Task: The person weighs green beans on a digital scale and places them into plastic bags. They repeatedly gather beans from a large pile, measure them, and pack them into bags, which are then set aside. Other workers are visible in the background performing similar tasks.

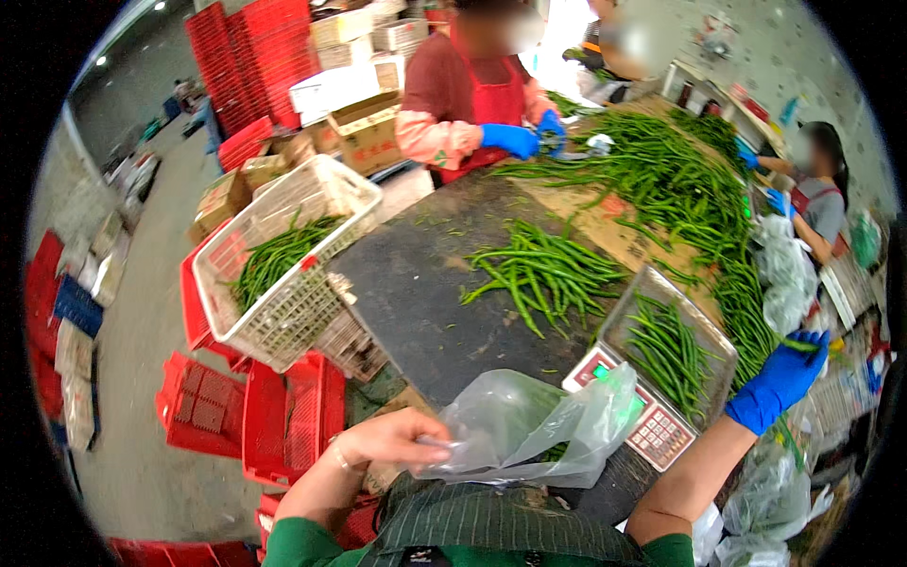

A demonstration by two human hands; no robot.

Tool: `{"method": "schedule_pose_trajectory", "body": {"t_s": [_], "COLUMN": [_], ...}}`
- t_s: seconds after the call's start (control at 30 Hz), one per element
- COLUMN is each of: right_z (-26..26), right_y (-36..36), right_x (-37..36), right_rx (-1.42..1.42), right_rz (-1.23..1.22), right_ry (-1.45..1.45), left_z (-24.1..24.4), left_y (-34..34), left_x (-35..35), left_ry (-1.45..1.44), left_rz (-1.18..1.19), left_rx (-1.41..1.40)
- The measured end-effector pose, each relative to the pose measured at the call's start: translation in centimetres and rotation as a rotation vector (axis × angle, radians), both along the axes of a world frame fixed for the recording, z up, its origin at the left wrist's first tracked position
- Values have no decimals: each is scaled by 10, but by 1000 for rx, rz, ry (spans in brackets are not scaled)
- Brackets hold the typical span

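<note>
Bare, my left hand [397, 441] pinches the edge of a clear plastic bag [496, 418], which spreads over the table's near edge and partly covers the keypad scale [662, 429]. My right hand [783, 375], in a blue glove, has its fingers curled around a green chili pepper [801, 345], right of the scale. Long green peppers [666, 351] lie in the scale's metal tray [719, 347]. A loose bunch of green peppers [545, 273] rests on the dark tabletop [425, 305]. Farther back, a large heap of peppers [666, 170] runs along the table's right side.
A white plastic crate [297, 333] holding green peppers stands left of the table, with red crates [294, 425] below it. Across the table a person in a red apron [489, 92] works with blue gloves. Another person [815, 191] is at the right. Plastic bags [779, 276] hang there.
</note>
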State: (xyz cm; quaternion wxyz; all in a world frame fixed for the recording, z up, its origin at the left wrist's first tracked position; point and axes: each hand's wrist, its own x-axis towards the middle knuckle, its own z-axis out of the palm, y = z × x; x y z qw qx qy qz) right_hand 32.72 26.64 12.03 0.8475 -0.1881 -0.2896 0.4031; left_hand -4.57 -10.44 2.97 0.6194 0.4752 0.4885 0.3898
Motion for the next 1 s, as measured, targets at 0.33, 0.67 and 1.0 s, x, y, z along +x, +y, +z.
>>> {"method": "schedule_pose_trajectory", "body": {"t_s": [0.33, 0.67, 1.0], "right_z": [-30, -132, -132], "right_y": [-82, 40, 21], "right_x": [-191, -10, -25], "right_rx": [524, -118, -118], "right_rz": [435, 398, 415], "right_ry": [-1644, -2325, -2254], "left_z": [28, 15, 25], "left_y": [19, 1, 19], "left_x": [13, 11, 13], "left_ry": [-109, -299, -279], "left_rz": [86, 526, 449], "left_rx": [66, -43, -4]}}
